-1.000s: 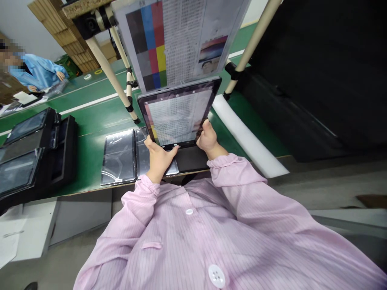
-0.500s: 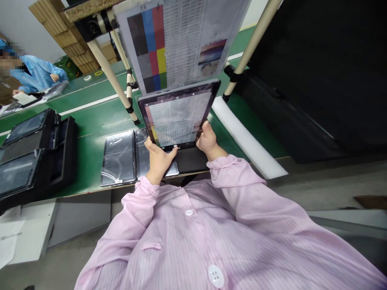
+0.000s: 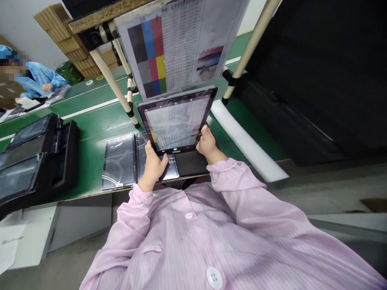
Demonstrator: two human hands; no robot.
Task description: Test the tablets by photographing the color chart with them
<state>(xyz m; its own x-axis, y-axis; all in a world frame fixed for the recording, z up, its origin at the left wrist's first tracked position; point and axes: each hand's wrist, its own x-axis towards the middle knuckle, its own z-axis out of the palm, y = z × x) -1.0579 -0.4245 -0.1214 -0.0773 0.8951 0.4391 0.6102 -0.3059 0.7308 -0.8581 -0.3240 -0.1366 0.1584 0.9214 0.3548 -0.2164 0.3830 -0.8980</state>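
Tilted up between my hands is a tablet (image 3: 178, 121), its screen showing a camera picture of the chart in front. My left hand (image 3: 152, 165) grips its lower left corner, the thumb off the glass near the bottom edge. At the lower right edge my right hand (image 3: 207, 141) is closed round the tablet, fingers hidden behind it. Facing it hangs a printed test chart (image 3: 181, 52) with colour blocks and rows of small text. Below lie a film-wrapped tablet (image 3: 119, 161), a second one partly covered by my left hand, and a black flat pad (image 3: 190, 163).
Black trays (image 3: 65, 157) holding wrapped tablets (image 3: 19, 175) stand at the left. A white foam strip (image 3: 248, 141) lies right of my hands. Cream pipe posts (image 3: 111, 80) carry the chart's frame. A black panel (image 3: 326, 80) fills the right. A co-worker (image 3: 39, 78) in blue sits far left.
My left thumb has lifted from the bottom of the tablet's screen and moved left. The tablet stays held in both hands before the chart; the whole view has shifted slightly.
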